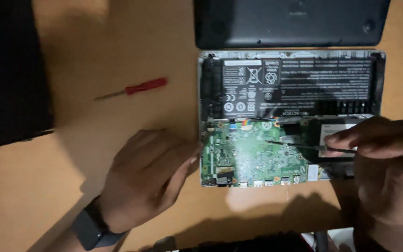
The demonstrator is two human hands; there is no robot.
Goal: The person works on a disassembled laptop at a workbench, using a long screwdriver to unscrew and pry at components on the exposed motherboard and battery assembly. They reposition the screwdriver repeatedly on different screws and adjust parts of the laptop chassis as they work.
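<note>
Nearest the camera, the left hand (143, 179), a dark watch (89, 228) on its wrist, lay curled against the left edge of the opened laptop (291, 116), thumb touching the chassis, fingers bent but closed on nothing. At right, the right hand (388, 154) pinched a thin black tool (304, 147) between thumb and forefinger, its tip resting over the green circuit board (253, 154) near a connector. Such work seemingly favours a low tool angle, light pressure and a steadied case, since the connectors looked delicate. Within the case, serving as a tray, sat the black battery (295, 86) above and the board below; the removed bottom cover (290, 21) lay beyond, holding nothing visible. On the wooden table (117, 60), well apart, lay a red-handled screwdriver (134, 88).
</note>
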